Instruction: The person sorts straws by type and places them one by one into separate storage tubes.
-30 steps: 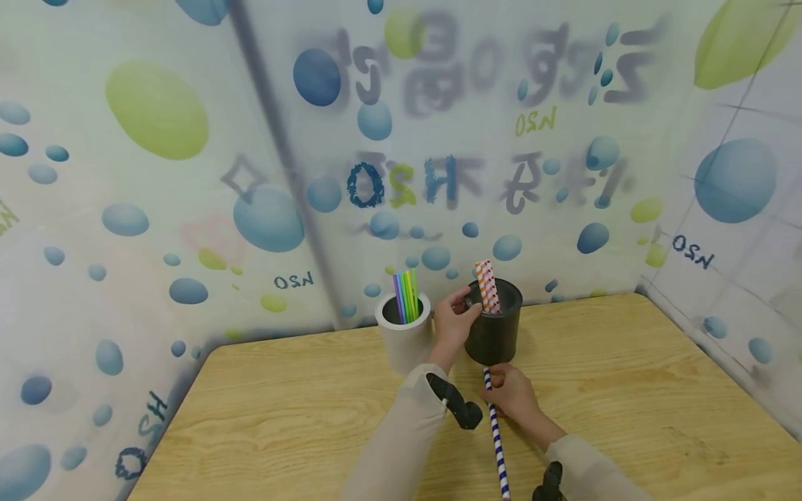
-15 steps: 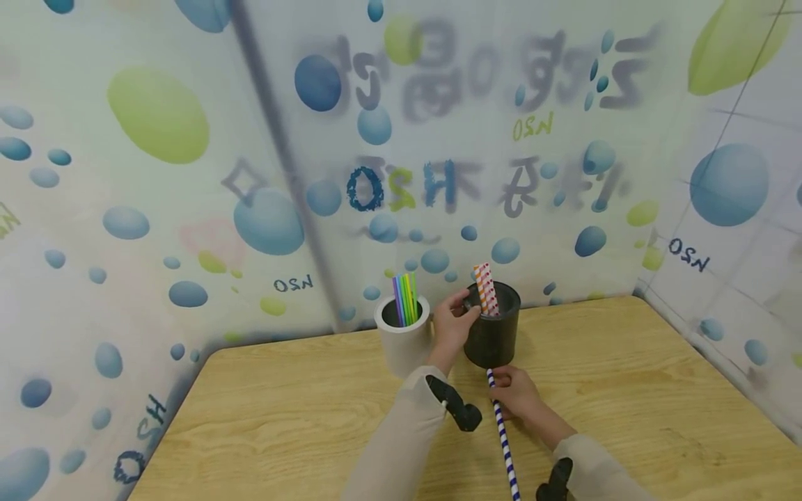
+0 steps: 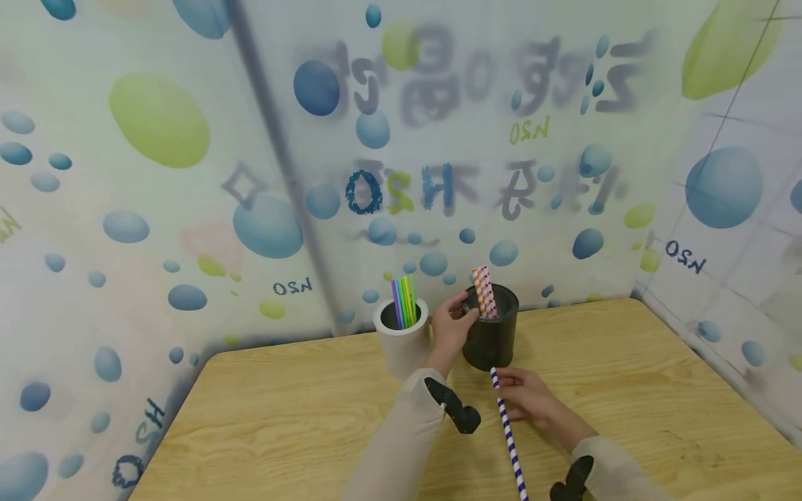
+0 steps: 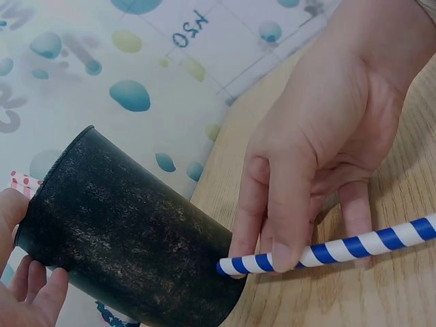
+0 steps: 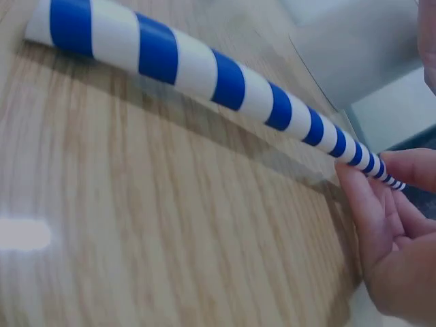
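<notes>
My left hand grips the rim of a black cup on its left side. Red-dotted and orange-striped straws stand in that cup. Just in front of it, my right hand pinches a blue-and-white striped paper straw near its far end, thumb on one side and fingers on the other. From there the straw runs toward the front of the table. In the left wrist view the straw's tip overlaps the lower part of the black cup.
Left of the black cup stands a white cup holding several coloured straws. The wooden table backs against a wall hanging printed with blue and green blobs.
My right hand and the striped straw have shifted a little to the right. The left hand keeps its place at the black cup, and the whole view has drifted slightly.
</notes>
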The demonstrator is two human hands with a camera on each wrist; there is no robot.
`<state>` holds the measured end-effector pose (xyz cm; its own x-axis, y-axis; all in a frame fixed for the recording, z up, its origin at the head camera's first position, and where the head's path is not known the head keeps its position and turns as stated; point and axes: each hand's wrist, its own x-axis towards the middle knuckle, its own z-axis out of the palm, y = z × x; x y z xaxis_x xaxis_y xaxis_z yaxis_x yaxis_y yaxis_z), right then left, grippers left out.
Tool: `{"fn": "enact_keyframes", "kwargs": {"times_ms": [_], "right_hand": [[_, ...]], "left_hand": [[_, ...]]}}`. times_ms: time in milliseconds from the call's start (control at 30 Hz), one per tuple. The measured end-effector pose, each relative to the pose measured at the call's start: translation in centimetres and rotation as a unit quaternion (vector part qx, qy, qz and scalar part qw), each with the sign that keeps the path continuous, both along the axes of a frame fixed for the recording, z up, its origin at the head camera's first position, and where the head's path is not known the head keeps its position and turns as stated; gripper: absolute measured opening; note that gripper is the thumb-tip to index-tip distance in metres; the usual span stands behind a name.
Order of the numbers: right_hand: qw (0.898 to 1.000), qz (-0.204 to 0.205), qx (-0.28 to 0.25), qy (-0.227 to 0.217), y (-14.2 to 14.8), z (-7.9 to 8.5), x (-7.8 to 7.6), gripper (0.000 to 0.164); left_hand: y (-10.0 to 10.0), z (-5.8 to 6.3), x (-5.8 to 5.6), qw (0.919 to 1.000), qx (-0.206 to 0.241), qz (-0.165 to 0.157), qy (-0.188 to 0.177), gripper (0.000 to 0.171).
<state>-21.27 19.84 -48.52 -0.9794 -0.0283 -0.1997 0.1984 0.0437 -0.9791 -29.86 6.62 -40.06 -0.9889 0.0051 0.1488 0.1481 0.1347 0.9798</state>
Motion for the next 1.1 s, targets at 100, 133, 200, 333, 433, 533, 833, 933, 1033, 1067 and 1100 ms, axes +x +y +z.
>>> {"fn": "enact_keyframes", "kwargs": {"times_ms": [100, 133, 200, 333, 433, 533, 833, 933, 1033, 1067, 1100], "right_hand": [[1.000, -0.007, -0.016, -0.004, 0.1, 0.2, 0.1, 0.050], [1.000, -0.011, -0.019, -0.004, 0.1, 0.2, 0.1, 0.050], [0.999, -0.026, -0.019, -0.005, 0.1, 0.4, 0.2, 0.049], [0.998, -0.052, -0.023, -0.008, 0.2, 0.6, 0.3, 0.048], [0.997, -0.063, -0.034, -0.006, 0.5, 0.8, 0.3, 0.048], [0.997, -0.068, -0.032, 0.004, 0.7, 1.3, 0.3, 0.048], [0.995, -0.085, 0.005, 0.061, 1.0, 2.8, 0.3, 0.049], [0.994, -0.086, 0.010, 0.074, 1.0, 3.2, 0.2, 0.049], [0.992, -0.084, 0.021, 0.089, 0.9, 3.8, 0.2, 0.048], [0.992, -0.083, 0.025, 0.094, 0.9, 4.0, 0.1, 0.048], [0.991, -0.082, 0.028, 0.099, 0.8, 4.3, 0.1, 0.048]], "left_hand": [[0.0, 0.0, 0.0, 1.0000, -0.002, -0.001, 0.003, 0.035], [0.0, 0.0, 0.1, 1.0000, -0.003, -0.002, 0.003, 0.035], [0.0, 0.0, 0.1, 1.0000, -0.002, -0.004, 0.002, 0.036], [-0.1, 0.0, 0.1, 1.0000, 0.002, -0.005, 0.006, 0.036], [-0.2, 0.0, 0.0, 1.0000, 0.005, -0.003, 0.006, 0.036], [-0.3, 0.1, -0.1, 1.0000, 0.004, -0.002, 0.002, 0.036], [-0.2, -0.1, -0.1, 0.9999, 0.000, -0.011, 0.001, 0.036], [-0.1, -0.2, -0.1, 0.9999, 0.003, -0.012, -0.002, 0.036], [-0.1, -0.1, -0.1, 1.0000, 0.004, -0.009, 0.001, 0.036], [-0.1, -0.1, -0.1, 1.0000, 0.004, -0.008, 0.002, 0.036], [-0.2, 0.0, -0.1, 1.0000, 0.004, -0.008, 0.005, 0.036]]}}
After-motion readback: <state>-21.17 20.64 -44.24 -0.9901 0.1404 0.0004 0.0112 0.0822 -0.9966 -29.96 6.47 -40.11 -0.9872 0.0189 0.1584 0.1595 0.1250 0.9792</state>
